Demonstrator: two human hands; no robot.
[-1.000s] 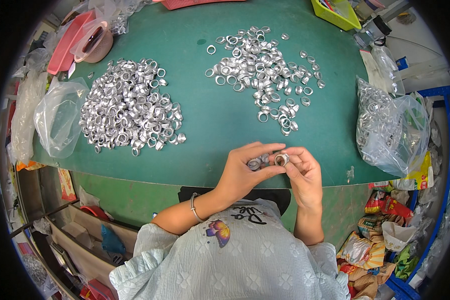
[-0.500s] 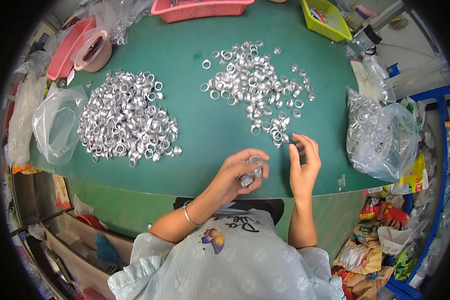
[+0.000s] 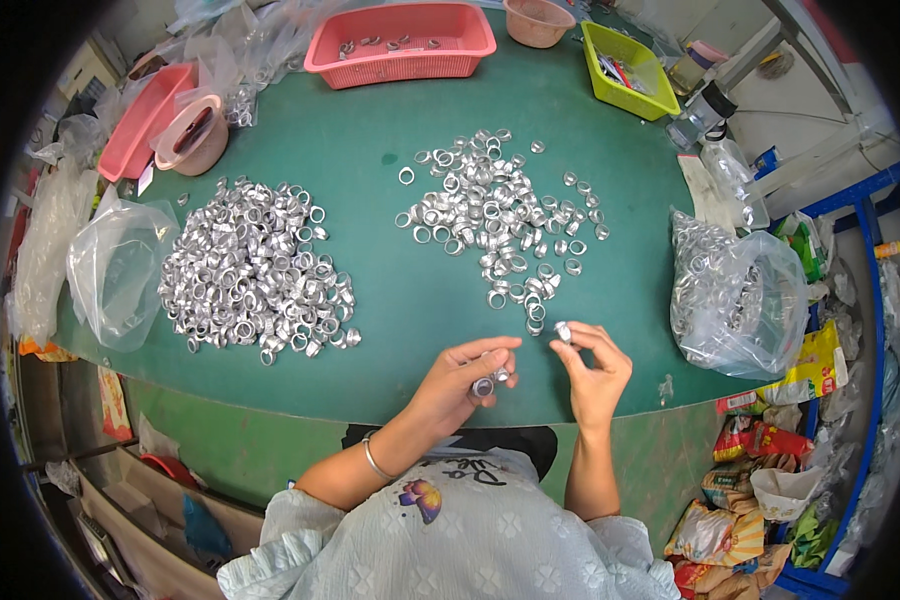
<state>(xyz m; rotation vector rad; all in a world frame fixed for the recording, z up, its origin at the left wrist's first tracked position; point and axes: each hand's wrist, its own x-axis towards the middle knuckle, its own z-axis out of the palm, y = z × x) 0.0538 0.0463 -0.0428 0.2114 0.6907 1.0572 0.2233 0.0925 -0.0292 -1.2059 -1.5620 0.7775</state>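
Observation:
My left hand [image 3: 460,382] is curled round a few silver metal rings [image 3: 486,384], which show between its fingers and thumb. To its right, my right hand [image 3: 595,370] pinches a single silver ring [image 3: 563,331] between thumb and fingertips, just above the table. Beyond both hands lies a loose, spread-out pile of silver rings [image 3: 490,200], its near end tapering toward my fingers. A larger, denser heap of the same rings [image 3: 255,265] covers the left part of the green table [image 3: 390,290].
A clear bag filled with rings [image 3: 710,290] rests at the table's right edge. An open clear bag [image 3: 120,265] stands at the left. Farther back are a pink basket [image 3: 400,68] with a few rings, a pink bowl [image 3: 192,140] and a yellow-green basket [image 3: 630,98].
My right hand, earlier open with nothing in it, now pinches a ring. My left hand still holds its rings and sits slightly lower. The view has tilted up a little.

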